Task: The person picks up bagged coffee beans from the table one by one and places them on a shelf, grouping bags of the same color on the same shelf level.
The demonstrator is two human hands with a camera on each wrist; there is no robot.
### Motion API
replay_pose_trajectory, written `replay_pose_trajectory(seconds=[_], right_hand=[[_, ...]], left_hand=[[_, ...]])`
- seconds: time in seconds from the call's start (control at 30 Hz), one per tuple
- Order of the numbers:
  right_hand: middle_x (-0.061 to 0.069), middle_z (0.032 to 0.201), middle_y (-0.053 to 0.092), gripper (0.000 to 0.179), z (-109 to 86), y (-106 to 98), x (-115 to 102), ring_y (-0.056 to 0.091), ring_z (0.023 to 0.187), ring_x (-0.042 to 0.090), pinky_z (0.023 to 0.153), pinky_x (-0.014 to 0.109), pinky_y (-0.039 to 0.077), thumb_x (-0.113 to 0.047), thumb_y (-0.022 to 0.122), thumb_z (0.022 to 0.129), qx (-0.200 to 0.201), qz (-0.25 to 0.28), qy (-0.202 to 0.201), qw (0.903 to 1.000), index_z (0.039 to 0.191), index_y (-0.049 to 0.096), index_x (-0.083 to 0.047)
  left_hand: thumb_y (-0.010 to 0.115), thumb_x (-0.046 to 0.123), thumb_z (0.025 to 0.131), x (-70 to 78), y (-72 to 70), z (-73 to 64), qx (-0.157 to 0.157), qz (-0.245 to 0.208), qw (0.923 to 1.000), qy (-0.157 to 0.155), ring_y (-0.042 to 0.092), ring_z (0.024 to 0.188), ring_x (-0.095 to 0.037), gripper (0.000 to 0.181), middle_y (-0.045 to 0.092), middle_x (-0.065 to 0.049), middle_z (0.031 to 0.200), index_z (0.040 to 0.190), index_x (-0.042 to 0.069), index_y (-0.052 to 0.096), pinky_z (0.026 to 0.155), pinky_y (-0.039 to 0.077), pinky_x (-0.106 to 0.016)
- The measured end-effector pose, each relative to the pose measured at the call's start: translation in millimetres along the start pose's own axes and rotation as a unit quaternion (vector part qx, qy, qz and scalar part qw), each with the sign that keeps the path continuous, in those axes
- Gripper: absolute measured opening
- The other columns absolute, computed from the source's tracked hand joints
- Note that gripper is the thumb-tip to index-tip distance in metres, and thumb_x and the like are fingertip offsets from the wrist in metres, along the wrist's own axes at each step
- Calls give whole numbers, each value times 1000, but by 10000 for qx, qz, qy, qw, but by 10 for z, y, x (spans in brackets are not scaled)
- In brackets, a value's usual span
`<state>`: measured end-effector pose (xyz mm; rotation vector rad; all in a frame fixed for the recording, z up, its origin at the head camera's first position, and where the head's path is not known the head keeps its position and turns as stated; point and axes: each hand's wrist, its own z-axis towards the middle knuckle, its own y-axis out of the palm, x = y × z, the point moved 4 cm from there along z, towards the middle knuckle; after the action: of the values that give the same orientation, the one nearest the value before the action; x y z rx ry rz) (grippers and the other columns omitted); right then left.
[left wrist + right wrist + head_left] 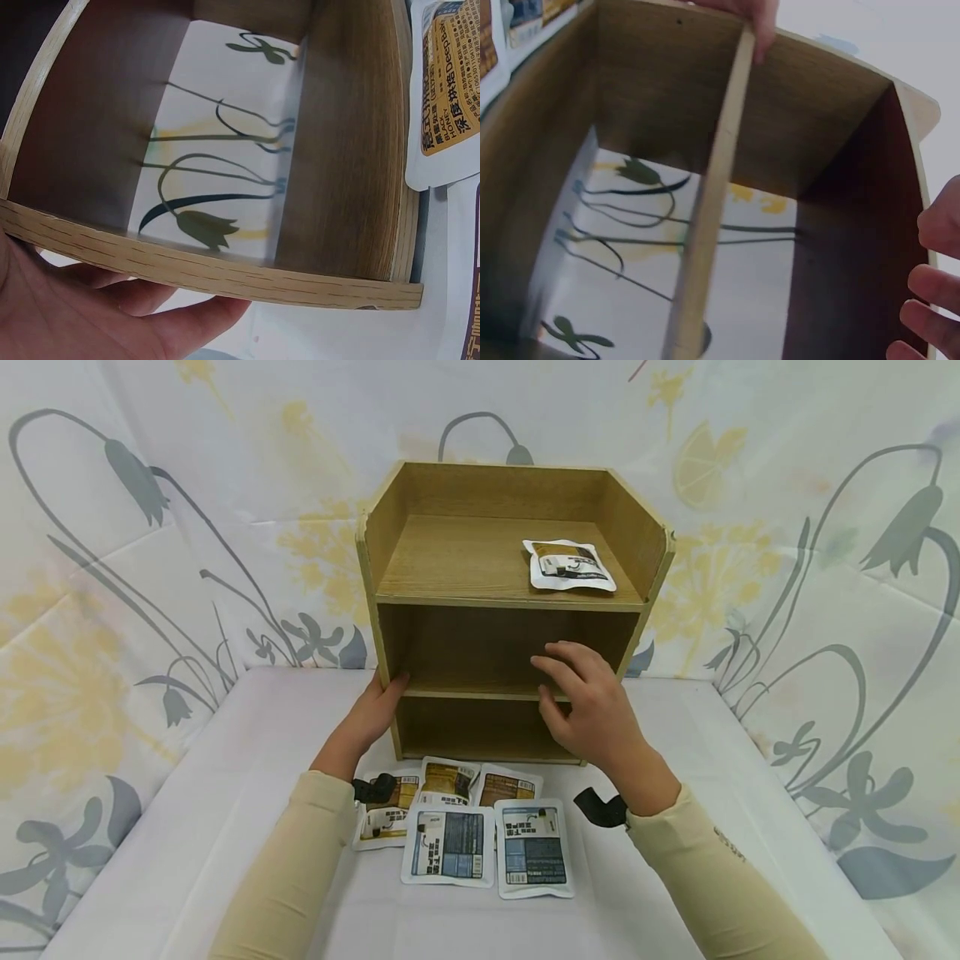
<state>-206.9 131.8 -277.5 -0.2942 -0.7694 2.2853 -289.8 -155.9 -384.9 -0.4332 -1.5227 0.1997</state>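
- the wooden shelf (450,560) stands on the white table (675,735), with a walled top level, a middle compartment and a lower compartment.
- the left hand (378,703) grasps the shelf's left side panel near the middle board, thumb at the front edge, other fingers along the outer face.
- the right hand (596,702) is released and holds nothing, its fingers spread and slightly bent, in front of the shelf's middle compartment toward the right side; whether a fingertip brushes the wood, i cannot tell.
- the top packet (568,565), white with a brown and gold label, lies on the shelf's top level, near the right wall and the front edge.
- five more packets lie on the table before the shelf.
- the left gold packet (386,810) is in front of the shelf's left corner, below the left hand.
- the middle gold packet (447,779) and the brown packet (506,787) lie side by side just in front of the shelf's base.
- the left blue packet (448,845) and the right blue packet (533,848) make the row farther out from the shelf, partly covering packets behind them.
- beige sleeves (281,868) reach toward the shelf from its front, a black piece (373,788) at each cuff.
- a flowered cloth (225,460) hangs behind the shelf and on both sides of it.
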Motion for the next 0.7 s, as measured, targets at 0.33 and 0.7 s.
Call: replay_pose_trajectory(seconds=[0.33,0.7], right_hand=[[17,121,61,32,-180,267,-22,58,113,33,97,47,48,-11,67,85,-558,87,323,9979,117,67,-6],[14,122,61,32,-371,497,-6,59,112,31,98,47,48,-18,67,88,-1180,-46,784,9899,119,67,-9]], left_hand=[[29,61,99,3,5,10,32,-26,10000,-40,20,147,-36,74,14,-13,162,157,28,-5,117,18,-58],[29,63,98,-15,1,12,16,-35,10000,-46,18,148,-36,76,14,-13,162,157,28,-5,117,18,-58]])
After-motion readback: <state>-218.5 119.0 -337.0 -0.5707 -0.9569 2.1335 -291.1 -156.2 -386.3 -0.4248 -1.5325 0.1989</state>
